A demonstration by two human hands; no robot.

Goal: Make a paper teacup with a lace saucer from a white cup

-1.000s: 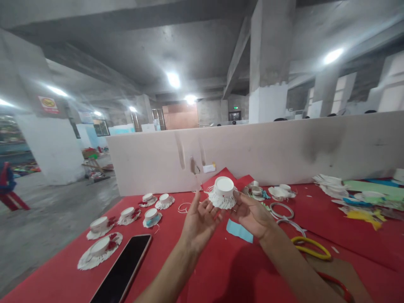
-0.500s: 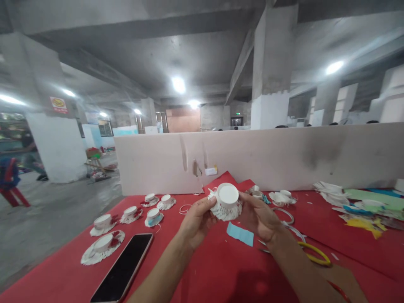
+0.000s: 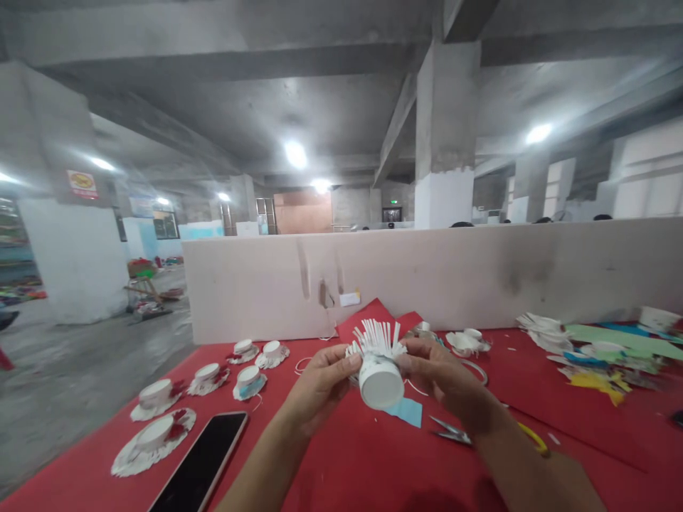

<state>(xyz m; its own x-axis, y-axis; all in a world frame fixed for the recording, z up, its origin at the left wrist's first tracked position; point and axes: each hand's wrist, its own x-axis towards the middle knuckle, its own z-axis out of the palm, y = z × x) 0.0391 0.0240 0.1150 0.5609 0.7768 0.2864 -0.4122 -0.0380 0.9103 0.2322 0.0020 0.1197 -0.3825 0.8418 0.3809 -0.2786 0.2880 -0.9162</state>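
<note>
The person's left hand (image 3: 323,384) and right hand (image 3: 440,373) pinch opposite sides of a white paper cup (image 3: 382,387), which is held up over the red table (image 3: 341,473). The cup is tilted, its round bottom toward the person, and its cut strips fan upward behind. A piece of blue paper (image 3: 410,412) lies below it, partly hidden, with scissors (image 3: 452,432) near the right forearm. A phone (image 3: 200,466) and six small hats (image 3: 153,432) lie to the left.

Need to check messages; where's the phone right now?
In the head view, the phone lies lower left on the red table, between a fringed white cup and the left forearm.
</note>
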